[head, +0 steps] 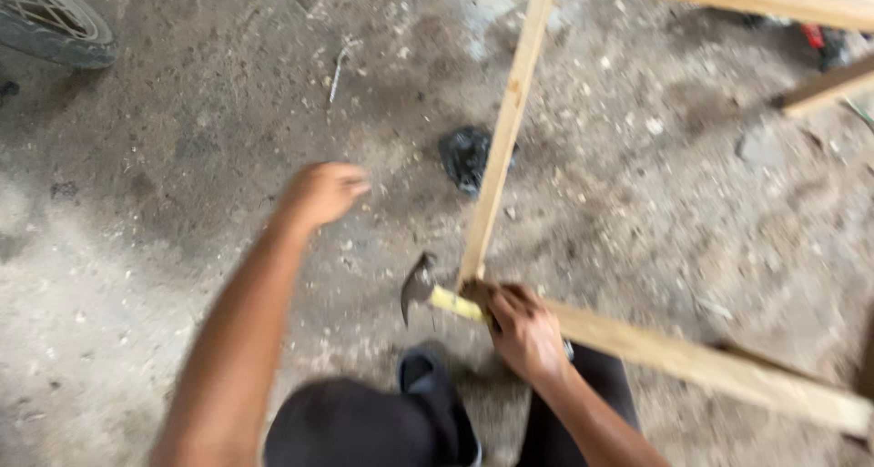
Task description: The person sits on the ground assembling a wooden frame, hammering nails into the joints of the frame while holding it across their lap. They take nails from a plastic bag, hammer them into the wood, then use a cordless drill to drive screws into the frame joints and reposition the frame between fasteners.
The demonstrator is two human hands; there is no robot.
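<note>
We are crouched over a wooden frame [496, 171] that lies on a dusty concrete floor [182, 157], and the work in hand looks to us like nailing its near corner, where the upright batten running away from us meets the long batten [710, 367] that goes off to the right.

Our right hand [523, 326] is clenched around the yellow handle of a claw hammer [428, 289], gripping it close to the head. The dark steel head sits just left of the corner joint, low to the floor and near our knees. The hand also seems to rest against the corner itself, though blur keeps us from telling whether it touches the wood.

Our left hand [320, 192] is stretched out over the floor, well to the left of the frame and farther away than the hammer. It holds nothing we can make out; the fingers look loosely curled, but motion blur hides the detail.

A crumpled black bag [464, 157] lies just beside the upright batten, farther off. A bicycle wheel [55, 21] shows at the far left.

In our judgement, the next move calls for a fastener brought to the joint and a steady hold on the corner before any blow.
</note>
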